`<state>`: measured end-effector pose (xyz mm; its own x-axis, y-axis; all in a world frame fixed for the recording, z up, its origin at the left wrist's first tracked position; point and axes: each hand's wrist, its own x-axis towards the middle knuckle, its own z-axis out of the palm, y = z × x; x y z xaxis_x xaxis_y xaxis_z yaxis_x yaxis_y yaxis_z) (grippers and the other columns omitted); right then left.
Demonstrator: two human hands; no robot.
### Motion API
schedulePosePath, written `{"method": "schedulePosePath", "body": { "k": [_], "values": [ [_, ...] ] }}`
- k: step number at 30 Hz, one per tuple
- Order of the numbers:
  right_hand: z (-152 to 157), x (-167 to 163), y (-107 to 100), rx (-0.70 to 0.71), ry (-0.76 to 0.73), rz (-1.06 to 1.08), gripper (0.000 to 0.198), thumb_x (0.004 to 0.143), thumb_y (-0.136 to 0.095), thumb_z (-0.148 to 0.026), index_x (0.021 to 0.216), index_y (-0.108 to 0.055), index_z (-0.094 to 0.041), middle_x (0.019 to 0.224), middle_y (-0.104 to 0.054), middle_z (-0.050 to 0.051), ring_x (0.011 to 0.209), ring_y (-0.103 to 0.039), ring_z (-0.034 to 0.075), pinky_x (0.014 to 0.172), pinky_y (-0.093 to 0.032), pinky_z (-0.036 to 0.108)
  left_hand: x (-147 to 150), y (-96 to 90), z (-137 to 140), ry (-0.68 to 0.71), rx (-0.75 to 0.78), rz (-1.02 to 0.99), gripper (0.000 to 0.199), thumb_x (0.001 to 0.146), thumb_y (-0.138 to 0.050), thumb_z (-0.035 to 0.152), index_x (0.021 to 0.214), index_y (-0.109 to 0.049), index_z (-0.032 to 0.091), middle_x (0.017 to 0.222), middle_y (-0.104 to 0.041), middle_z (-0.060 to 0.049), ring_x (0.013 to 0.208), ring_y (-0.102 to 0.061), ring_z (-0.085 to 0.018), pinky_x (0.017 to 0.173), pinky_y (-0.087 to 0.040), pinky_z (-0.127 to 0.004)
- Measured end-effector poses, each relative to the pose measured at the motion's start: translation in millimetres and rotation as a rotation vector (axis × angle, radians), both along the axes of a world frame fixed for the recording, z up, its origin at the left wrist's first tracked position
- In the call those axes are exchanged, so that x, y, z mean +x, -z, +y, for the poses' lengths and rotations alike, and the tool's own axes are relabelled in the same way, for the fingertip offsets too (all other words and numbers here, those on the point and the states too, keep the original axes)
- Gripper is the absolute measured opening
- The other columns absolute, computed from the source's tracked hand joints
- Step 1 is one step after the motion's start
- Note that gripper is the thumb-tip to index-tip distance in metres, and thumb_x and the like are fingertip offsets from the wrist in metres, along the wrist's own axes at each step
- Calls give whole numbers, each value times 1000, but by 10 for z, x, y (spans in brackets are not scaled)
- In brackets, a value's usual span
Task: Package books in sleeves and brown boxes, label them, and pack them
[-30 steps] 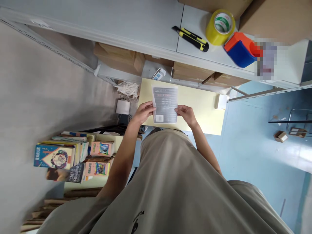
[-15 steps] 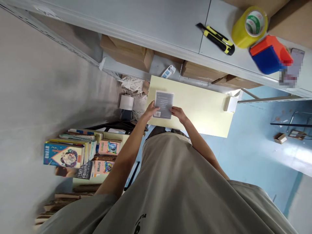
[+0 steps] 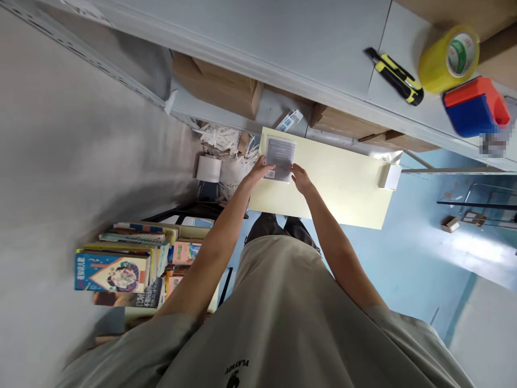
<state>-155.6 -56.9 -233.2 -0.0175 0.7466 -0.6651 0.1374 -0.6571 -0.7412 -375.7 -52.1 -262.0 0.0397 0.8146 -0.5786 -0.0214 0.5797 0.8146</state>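
Grey book [image 3: 281,153]: one; two hands [image 3: 257,172] [image 3: 301,179] at edges; one cutter [image 3: 395,78].

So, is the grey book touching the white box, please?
Apart: the head view shows a wide stretch of yellow tabletop between the grey book and the white box.

gray pkg [image 3: 281,151] txt too sm, brn ctn [image 3: 464,12] cut @ top, R-edge item [image 3: 511,114] part pixelated

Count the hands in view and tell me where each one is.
2. The left hand has its thumb over the lower left part of the gray book; the right hand is at the book's right edge. No other hand shows.
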Motion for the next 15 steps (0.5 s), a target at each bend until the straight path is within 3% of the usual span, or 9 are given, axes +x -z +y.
{"method": "schedulePosePath", "body": {
  "k": [3, 6, 10, 13, 15],
  "values": [
    [-167, 1, -129, -60, 11, -11, 78, 94, -84, -57, 164, -70, -25, 191, -54, 18, 179, -51, 31, 148, -39, 54, -23, -150, -213, -112, -144, -27, 101, 80, -93, 33, 172, -58, 12, 198, -34, -30, 188, -33, -43, 148, -36, -52],
    [-407, 22, -335, -66, -8, 53, 83, 98, -81, -60, 172, -64, -27, 198, -43, 14, 184, -45, 29, 150, -36, 52, -63, -384, -587, -195, -118, -103, 87, 85, -89, 28, 167, -63, 16, 192, -49, -25, 181, -47, -39, 143, -43, -50],
    [-732, 112, -552, -90, 29, 196, 71, 94, -85, -54, 162, -71, -37, 199, -45, 2, 186, -40, 25, 152, -33, 46, -57, -622, -1203, -317, -86, -166, 68, 85, -91, 31, 150, -76, 21, 163, -79, -20, 140, -79, -34, 116, -62, -45],
    [-936, 195, -662, -105, -21, 341, 63, 90, -89, -51, 151, -75, -40, 193, -53, -1, 182, -47, 26, 152, -36, 48, 8, -737, -1646, -447, -29, -183, 65, 78, -96, 33, 140, -82, 22, 137, -88, -15, 103, -79, -23, 87, -60, -34],
    [-1079, 230, -729, -98, -103, 465, 58, 90, -92, -51, 145, -77, -41, 188, -61, -2, 178, -54, 27, 152, -38, 51, 52, -826, -1949, -514, 33, -189, 65, 74, -97, 32, 137, -85, 24, 127, -88, -11, 91, -73, -18, 77, -56, -30]
  ]
}}
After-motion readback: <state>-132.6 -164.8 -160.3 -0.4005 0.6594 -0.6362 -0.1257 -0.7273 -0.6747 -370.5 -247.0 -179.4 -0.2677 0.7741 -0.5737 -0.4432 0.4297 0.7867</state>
